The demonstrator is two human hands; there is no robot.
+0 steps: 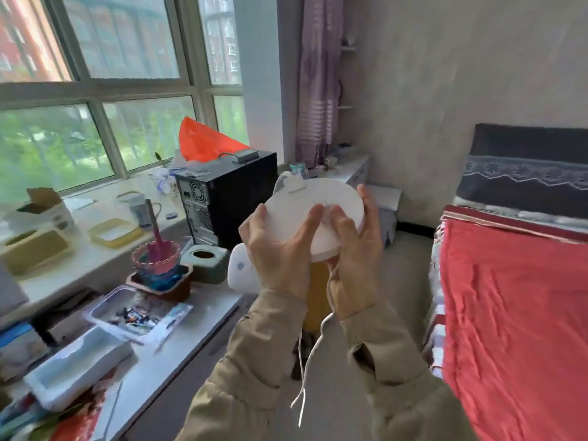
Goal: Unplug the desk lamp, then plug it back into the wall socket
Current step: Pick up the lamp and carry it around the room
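The left hand (280, 246) is closed around the near-left rim of the desk lamp's round white base (318, 214), fingers spread over its flat face and thumb hooked at the edge. The right hand (356, 249) grips the opposite side, thumb pressed on the flat face beside the left fingertips and the remaining fingers wrapped around the right rim. Between them the base is held up in the air, tilted so its flat face looks toward the camera, above the gap between desk and bed. The lamp's white head (241, 272) (partly hidden behind the left wrist) pokes out below and left of the base. A thin white cord (305, 370) drops from under the right palm and hangs in loose loops down toward the floor; its far end cannot be seen. Both forearms wear beige sleeves (254, 361).

Just left of the hands, a white desk (197, 316) carries a teal tissue box (206, 262), a pink bowl (156, 254) with a pink trowel standing in it, and a white tray (76, 361). Behind the base stands a black computer tower (229, 192), with an orange plastic bag (203, 141) behind it on the windowsill. A bed with a red cover (515, 313) fills the right side, and a purple curtain (315, 90) hangs by the window corner.
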